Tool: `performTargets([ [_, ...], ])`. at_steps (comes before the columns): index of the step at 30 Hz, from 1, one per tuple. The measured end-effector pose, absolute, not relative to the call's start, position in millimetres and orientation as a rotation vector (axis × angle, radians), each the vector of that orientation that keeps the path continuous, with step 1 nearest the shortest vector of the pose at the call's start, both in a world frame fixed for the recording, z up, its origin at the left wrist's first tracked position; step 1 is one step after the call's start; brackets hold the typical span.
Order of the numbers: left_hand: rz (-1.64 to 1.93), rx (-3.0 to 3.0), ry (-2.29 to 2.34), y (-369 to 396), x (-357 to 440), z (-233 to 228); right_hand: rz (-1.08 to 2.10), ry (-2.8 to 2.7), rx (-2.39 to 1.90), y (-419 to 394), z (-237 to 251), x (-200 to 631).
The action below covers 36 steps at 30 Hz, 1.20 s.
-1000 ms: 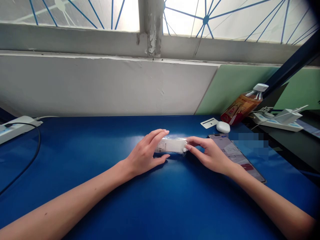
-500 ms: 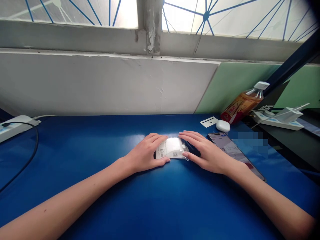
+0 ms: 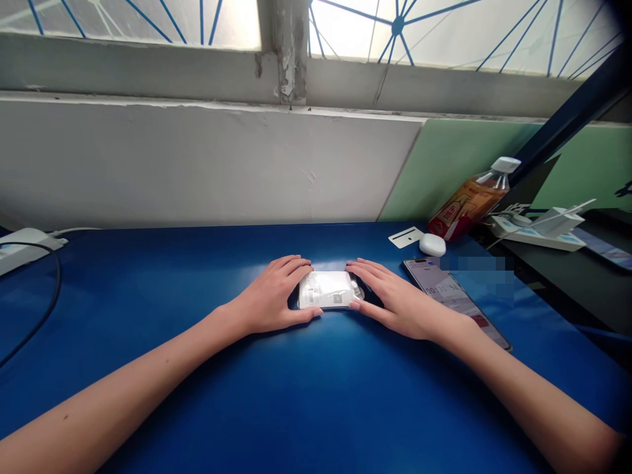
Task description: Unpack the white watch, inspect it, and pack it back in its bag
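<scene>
A small white packet [image 3: 326, 290] in clear wrap is laid flat on the blue table [image 3: 316, 395], near the middle, with printed labels seen on its top. It is flanked by both hands. The left hand [image 3: 269, 299] is set against the packet's left end, fingers curled loosely over the far edge and thumb laid along the near edge; nothing is pinched. The right hand [image 3: 395, 299] is laid palm down at the packet's right end, fingers spread and stretched out flat, thumb tip touching the near right corner. To the right of that hand a phone [image 3: 454, 296] is laid face up, screen lit. Farther right, by the wall, a white earbud case [image 3: 432, 244], a white card [image 3: 405, 237] and a tilted bottle [image 3: 469, 201] are seen. At the far left a power strip [image 3: 24, 247] with a black cable [image 3: 47, 309] is visible.
</scene>
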State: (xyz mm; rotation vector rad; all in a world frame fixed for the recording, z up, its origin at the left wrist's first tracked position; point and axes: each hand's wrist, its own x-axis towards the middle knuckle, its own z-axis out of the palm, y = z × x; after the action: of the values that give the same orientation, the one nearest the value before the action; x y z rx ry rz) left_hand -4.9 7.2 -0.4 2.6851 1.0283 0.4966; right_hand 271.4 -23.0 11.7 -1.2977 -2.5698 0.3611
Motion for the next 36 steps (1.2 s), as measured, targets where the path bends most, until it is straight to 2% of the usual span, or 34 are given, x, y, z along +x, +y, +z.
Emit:
performTargets([
  [25, 0.492, 2.708, 1.024, 6, -4, 1, 0.392, -2.615, -1.334, -24, 14, 271],
  [30, 0.453, 2.749, 1.003, 5, -4, 4, 0.454, -2.518, -1.362, -25, 17, 269],
  [36, 0.375, 2.756, 0.953, 3, -5, 7, 0.389, -2.409, -1.323, -29, 17, 262],
])
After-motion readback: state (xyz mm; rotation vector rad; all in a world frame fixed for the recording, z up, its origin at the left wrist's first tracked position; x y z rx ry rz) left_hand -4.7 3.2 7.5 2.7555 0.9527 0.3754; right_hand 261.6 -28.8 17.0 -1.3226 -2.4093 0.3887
